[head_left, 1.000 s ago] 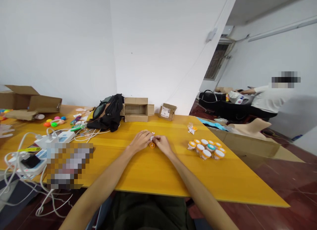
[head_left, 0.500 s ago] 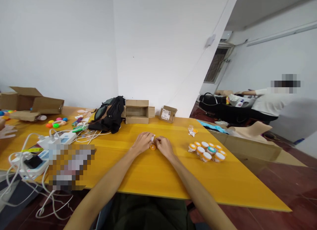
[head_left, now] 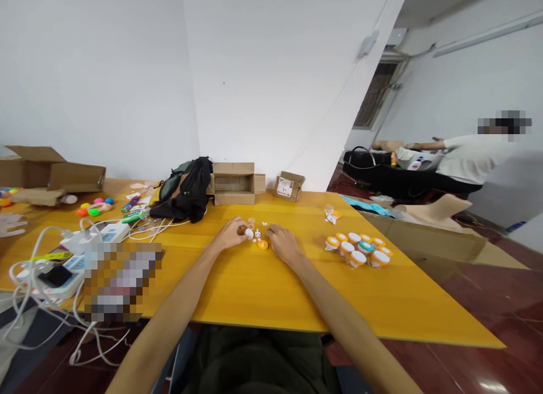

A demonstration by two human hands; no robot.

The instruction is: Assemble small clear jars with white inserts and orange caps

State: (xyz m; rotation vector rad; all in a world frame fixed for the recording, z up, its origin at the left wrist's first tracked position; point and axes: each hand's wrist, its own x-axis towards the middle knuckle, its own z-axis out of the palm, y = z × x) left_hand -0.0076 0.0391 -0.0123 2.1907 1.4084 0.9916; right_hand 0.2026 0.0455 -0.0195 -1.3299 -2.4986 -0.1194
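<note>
My left hand is closed in a pinch at a small white disc by its fingertips. Just right of that disc, a small white piece with dark marks lies on the table, and another small white piece is a little farther back. Nearer to me is an orange disc with a white mark on it. My right hand rests beside these pieces, its fingers bent and closed; whatever may be in them is hidden.
Several small tubs with orange, white and teal lids stand to the right on the yellow table. Behind are small cardboard boxes and a black bag. Power strips with cables lie left. Another person sits at the far right.
My hands have moved apart, my left one leftward. The small white pieces and orange disc between them now show more fully. The camera view has shifted slightly.
</note>
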